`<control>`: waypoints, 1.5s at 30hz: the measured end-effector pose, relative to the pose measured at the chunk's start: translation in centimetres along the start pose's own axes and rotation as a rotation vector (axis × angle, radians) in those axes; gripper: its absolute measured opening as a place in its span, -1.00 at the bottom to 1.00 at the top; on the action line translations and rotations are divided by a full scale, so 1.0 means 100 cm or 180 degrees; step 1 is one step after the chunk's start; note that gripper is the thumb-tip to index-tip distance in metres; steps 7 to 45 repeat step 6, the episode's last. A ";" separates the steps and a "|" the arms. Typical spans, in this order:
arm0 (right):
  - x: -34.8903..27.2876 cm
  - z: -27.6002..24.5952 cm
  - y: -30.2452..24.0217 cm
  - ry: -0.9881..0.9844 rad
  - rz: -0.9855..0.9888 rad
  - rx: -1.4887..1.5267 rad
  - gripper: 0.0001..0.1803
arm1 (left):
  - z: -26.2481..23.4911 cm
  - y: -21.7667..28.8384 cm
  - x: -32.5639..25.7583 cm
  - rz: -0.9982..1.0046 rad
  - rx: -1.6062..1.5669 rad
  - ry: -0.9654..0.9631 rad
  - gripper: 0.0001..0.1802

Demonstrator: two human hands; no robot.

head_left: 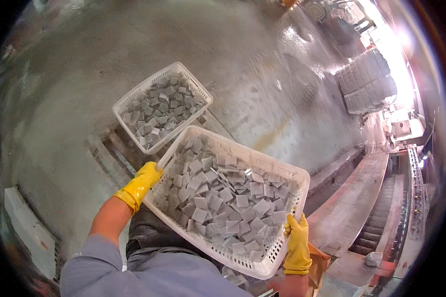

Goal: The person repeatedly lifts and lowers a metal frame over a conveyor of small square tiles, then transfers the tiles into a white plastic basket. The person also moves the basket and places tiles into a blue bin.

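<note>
A white plastic basket (282, 171) with slotted walls hangs in front of my body, filled with small square grey tiles (228, 200). My left hand (144, 182), in a yellow rubber glove, is closed on the basket's left end. At the opposite end my right hand (297, 242), gloved in yellow too, has its fingers wrapped over the rim. The basket lies slanted across the view, its right end nearer me. Beyond it, a second white basket (126, 129) of similar grey tiles rests on a wooden pallet (106, 157).
Wet grey concrete floor (223, 44) spreads ahead. To the right run a raised ledge (349, 198) and a conveyor with rollers (381, 222). A large wrapped stack (366, 81) stands at the far right. Low on the left is a pale slab-like block (29, 232).
</note>
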State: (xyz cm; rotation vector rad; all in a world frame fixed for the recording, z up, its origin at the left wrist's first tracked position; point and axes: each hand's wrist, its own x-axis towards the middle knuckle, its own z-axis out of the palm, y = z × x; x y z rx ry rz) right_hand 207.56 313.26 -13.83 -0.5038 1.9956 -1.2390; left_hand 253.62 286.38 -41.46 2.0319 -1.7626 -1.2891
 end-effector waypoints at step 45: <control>-0.043 0.002 -0.023 0.0199 -0.0274 -0.0006 -0.64 | 0.045 0.011 0.022 0.0216 0.0215 0.0208 -0.39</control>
